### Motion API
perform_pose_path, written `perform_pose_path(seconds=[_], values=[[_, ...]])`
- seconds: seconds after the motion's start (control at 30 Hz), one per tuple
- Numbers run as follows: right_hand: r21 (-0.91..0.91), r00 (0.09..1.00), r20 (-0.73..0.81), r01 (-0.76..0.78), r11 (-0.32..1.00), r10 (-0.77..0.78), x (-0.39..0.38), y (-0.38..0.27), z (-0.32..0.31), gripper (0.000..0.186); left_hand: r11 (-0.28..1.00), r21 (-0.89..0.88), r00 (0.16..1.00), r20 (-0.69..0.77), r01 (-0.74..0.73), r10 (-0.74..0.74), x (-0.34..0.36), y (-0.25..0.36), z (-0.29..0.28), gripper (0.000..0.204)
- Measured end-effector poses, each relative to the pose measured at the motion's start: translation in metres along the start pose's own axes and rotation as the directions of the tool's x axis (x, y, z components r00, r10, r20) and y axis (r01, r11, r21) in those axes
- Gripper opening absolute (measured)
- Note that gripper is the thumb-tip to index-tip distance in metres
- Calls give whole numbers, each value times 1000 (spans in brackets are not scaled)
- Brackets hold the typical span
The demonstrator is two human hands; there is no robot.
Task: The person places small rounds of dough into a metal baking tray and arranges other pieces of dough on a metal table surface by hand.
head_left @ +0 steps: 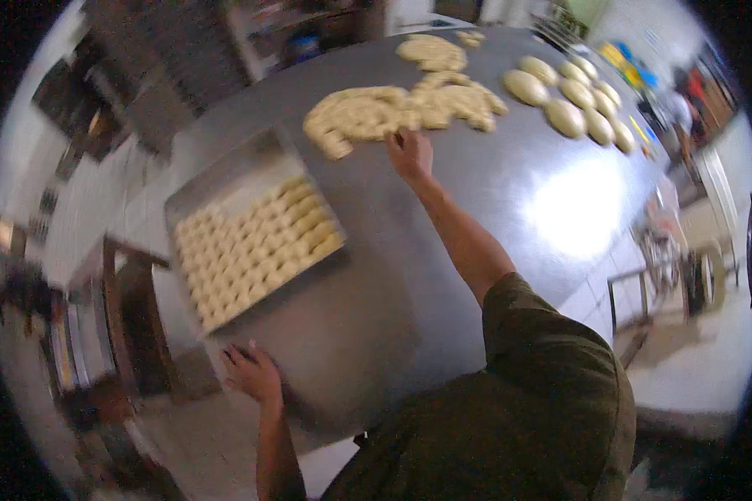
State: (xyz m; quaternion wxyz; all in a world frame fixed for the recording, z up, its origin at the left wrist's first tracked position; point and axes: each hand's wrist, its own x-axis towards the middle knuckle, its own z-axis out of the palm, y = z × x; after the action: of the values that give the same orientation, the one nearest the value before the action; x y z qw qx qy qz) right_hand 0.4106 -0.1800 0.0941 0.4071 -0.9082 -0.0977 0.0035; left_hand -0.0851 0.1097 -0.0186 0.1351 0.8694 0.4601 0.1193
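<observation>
Taking twelve as straight ahead, a flattened, lumpy sheet of pale dough lies at twelve o'clock on the grey metal table, its outline irregular. The right hand reaches to its near edge, at about half past twelve; its fingers are curled in narrow, but blur makes it impossible to tell whether they pinch any dough. A smaller dough patch lies farther off, just past twelve, with little dough scraps beside it.

The left hand is at half past seven, just beyond the near corner of a rectangular metal tray. Its fingers are loosely spread, with nothing seen in them; whether they touch the table edge cannot be told. The tray is at nine o'clock, set at a slant, with small dough pieces in close rows and a bare strip at its far end. The row along its right side looks yellower.

Between one and two o'clock, about ten smooth dough balls sit clustered on the table. Beyond them, near two, is a yellow-and-blue item; any print on it is too blurred to read. A faint bluish mark on the pale wall behind is likewise illegible. Another person stands at two, past the table's edge.
</observation>
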Motion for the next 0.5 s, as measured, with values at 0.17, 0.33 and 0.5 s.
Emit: perform_pose_path(seconds=[0.17, 0.33, 0.5], values=[[-349, 866, -497, -138, 927, -58, 14, 188, -71, 55, 718, 181, 731, 315, -673, 606, -85, 243, 13, 90], [-128, 700, -674, -426, 895, 237, 84, 211, -102, 58, 823, 154, 821, 291, -547, 491, -91, 368, 61, 110], [-274, 773, -628, -325, 905, 88, 166, 242, -126, 64, 816, 141, 809, 303, -561, 504, -91, 372, 64, 110]])
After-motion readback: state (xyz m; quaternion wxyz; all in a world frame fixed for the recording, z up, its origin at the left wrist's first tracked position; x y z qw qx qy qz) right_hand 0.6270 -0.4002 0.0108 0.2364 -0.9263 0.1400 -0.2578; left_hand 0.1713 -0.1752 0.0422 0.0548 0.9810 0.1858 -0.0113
